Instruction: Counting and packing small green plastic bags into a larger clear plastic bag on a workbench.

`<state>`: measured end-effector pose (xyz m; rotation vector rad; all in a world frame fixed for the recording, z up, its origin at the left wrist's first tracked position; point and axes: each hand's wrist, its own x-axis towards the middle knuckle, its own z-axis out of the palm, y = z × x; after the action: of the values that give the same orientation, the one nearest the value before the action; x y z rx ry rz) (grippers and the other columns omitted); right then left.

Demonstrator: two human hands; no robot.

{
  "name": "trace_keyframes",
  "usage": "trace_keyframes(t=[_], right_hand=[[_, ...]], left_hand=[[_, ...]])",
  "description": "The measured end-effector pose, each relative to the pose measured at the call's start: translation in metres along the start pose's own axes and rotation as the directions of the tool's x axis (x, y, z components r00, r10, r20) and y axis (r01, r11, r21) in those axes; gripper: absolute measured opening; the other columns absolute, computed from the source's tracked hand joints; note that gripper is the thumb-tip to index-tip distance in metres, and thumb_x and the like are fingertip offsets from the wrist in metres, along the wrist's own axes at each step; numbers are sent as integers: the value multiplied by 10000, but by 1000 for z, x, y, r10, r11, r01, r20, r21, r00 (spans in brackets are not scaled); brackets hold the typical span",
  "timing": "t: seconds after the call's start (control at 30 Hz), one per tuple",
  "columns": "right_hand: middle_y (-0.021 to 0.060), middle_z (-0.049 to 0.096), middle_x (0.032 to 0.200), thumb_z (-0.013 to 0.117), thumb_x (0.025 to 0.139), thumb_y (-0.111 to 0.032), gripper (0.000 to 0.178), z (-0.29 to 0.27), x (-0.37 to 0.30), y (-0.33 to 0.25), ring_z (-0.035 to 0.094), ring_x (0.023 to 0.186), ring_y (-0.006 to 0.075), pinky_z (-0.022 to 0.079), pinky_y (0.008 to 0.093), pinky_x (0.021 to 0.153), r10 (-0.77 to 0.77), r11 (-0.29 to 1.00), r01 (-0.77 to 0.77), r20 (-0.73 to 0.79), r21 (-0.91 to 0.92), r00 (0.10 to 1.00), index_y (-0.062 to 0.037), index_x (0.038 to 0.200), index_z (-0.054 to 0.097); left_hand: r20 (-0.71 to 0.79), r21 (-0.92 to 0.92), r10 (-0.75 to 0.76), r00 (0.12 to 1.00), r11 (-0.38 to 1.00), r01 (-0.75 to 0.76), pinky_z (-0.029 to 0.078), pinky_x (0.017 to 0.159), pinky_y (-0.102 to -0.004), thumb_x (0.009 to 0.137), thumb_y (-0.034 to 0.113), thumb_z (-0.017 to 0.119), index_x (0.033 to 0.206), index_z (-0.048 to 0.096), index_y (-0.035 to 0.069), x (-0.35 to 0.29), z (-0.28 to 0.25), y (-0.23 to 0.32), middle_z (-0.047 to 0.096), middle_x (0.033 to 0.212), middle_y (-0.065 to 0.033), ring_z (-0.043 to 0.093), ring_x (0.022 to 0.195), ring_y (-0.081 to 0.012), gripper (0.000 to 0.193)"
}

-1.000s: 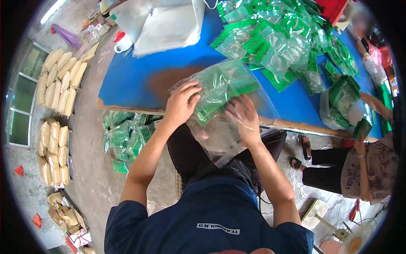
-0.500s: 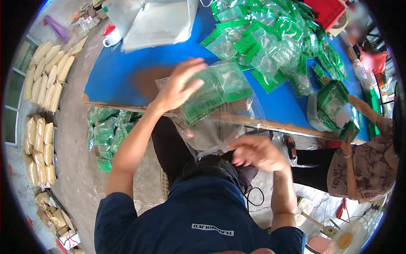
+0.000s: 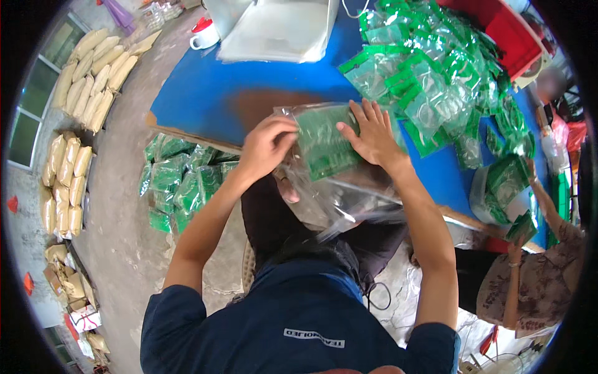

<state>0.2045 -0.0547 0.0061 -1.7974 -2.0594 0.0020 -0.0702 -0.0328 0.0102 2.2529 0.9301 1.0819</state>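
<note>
A large clear plastic bag (image 3: 349, 202) with a stack of green-topped clear packets (image 3: 327, 140) inside lies at the table's front edge, its loose end hanging toward my lap. My left hand (image 3: 268, 146) is closed, fingertips together at the bag's left side. Flat on the right part of the stack rests my right hand (image 3: 375, 137), fingers stretched and spread. Behind it, a big heap of similar green and clear packets (image 3: 430, 81) covers the table's right half.
On the blue table (image 3: 205, 93) are a pile of clear bags (image 3: 274, 34), a white mug with red lid (image 3: 204, 34) and a red bin (image 3: 498, 31). Filled green bags (image 3: 177, 181) sit on the floor at left. A co-worker (image 3: 523, 274) handles packets by a clear tub (image 3: 483, 196) at right.
My right hand has come up from near my lap onto the packet stack. My left hand has lowered from above the bag to its left side, its fingers closing.
</note>
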Motion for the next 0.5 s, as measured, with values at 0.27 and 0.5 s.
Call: trace_keyframes(t=[0.27,0.5], right_hand=[[209,678,928,684,877,-488,584,-73,-68,30,664,857,386,516,459,754,429,903,-429,-18,-13,903,30,1138,618],[179,689,774,731,812,-530,566,-57,-71,48,680,779,342,511,414,710,614,767,-627,125,139,779,24,913,676]], left_hand=[[246,-619,-751,613,366,695,504,815,-270,920,197,706,1015,643,-25,-111,7,41,699,960,-86,651,925,-137,250],[379,-761,-694,612,142,632,482,848,-254,885,158,743,1085,570,-45,-93,56,27,675,1032,-106,639,957,-146,333]])
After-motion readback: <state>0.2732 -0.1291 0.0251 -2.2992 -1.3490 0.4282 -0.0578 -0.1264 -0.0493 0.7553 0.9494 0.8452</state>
